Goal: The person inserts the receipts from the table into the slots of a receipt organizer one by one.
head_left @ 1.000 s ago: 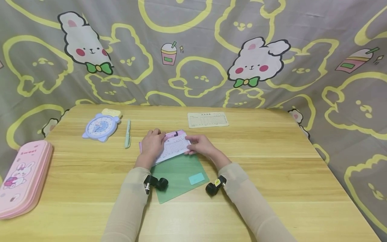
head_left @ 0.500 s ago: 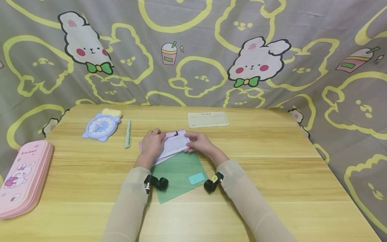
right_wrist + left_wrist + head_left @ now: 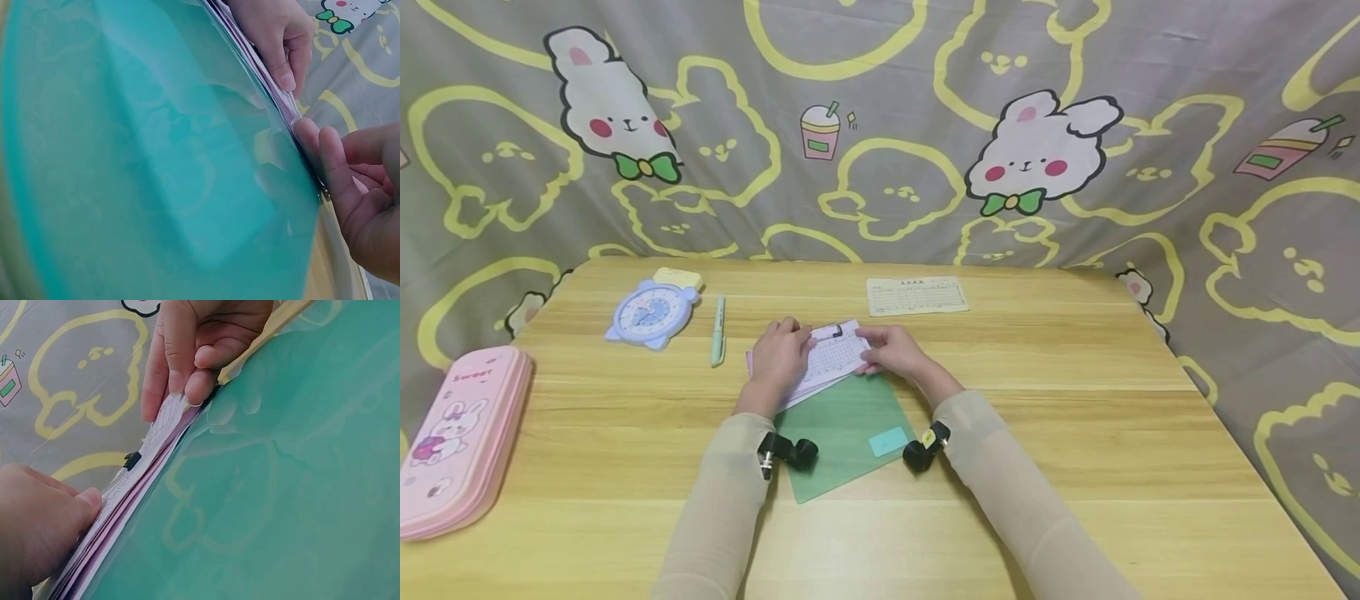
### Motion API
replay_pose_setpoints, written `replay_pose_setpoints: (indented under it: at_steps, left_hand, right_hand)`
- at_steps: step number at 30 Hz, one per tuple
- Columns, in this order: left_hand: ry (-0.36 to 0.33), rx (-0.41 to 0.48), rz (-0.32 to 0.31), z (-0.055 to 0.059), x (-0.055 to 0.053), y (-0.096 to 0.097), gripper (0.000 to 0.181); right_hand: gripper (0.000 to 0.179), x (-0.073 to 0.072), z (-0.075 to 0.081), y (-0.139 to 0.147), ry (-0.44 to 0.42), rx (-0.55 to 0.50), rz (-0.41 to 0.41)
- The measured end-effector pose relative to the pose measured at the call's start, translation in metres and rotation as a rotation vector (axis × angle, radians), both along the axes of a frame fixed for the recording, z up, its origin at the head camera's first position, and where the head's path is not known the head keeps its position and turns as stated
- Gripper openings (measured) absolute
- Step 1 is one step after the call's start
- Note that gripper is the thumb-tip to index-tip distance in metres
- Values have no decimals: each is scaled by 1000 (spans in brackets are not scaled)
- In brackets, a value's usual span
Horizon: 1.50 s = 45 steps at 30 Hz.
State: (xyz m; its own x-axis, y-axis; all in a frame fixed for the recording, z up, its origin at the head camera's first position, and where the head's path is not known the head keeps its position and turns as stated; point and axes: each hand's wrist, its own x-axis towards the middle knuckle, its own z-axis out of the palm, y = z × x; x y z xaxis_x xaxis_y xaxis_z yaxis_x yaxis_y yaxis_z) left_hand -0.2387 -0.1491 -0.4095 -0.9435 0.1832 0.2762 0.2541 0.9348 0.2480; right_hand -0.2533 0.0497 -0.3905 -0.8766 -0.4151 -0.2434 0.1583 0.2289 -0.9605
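Several printed paper slips (image 3: 838,354) with ruled grids lie slightly fanned over a purple-edged layer. A dark clip (image 3: 132,460) shows at their far edge. My left hand (image 3: 778,362) holds the left part of the slips, thumb on top; its other fingers are partly hidden in the left wrist view. At the right end, my right hand (image 3: 897,353) pinches the slips' edge between thumb and fingers. A translucent green sheet (image 3: 842,442) with a paler blue-green rectangle (image 3: 889,442) spreads from the slips toward me; it fills much of the right wrist view.
Further back lies a separate printed slip (image 3: 917,296). To the left are a light green pen (image 3: 718,331), a blue clock-shaped item (image 3: 652,313), a yellow block (image 3: 678,278) and a pink pencil case (image 3: 463,442). A patterned curtain (image 3: 895,100) hangs behind the wooden table (image 3: 1075,433).
My right hand has shifted slightly left and away from me, with the upper slips' right end. The slips' near edges have spread a little apart. My left hand has stayed in place.
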Motion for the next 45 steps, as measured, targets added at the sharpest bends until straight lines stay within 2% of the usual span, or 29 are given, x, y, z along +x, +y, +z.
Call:
replay_pose_setpoints:
  at_steps: [6, 11, 19, 25, 29, 32, 34, 38, 41, 45]
  left_hand:
    - [-8, 15, 4, -1, 0, -1, 30]
    - [-11, 32, 17, -2, 1, -3, 32]
    - [-20, 77, 52, -3, 3, -7, 33]
    - [-28, 113, 68, -4, 5, -8, 34]
    - [-29, 121, 72, -4, 5, -7, 34]
    - [-28, 125, 68, -6, 5, -7, 35]
    - [-23, 131, 65, -6, 4, -7, 36]
    - [-13, 151, 56, -6, 3, -6, 37]
    - [1, 154, 47, -5, 3, -4, 36]
    - [16, 146, 38, -6, 2, -3, 36]
  right_hand:
    - [49, -2, -4, -1, -2, -9, 5]
    - [49, -2, -10, -3, 37, -5, 6]
    - [46, -5, -6, 6, 83, 23, 33]
    - [43, -24, 4, 28, 150, 74, -5]
    - [39, -42, 11, 44, 253, 114, -71]
    - [35, -56, 14, 55, 367, 217, -122]
    - [35, -63, 16, 62, 401, 281, -162]
    - [38, -74, 18, 77, 381, 365, -222]
    - [43, -80, 14, 90, 341, 362, -253]
    - [50, -84, 10, 104, 329, 376, -265]
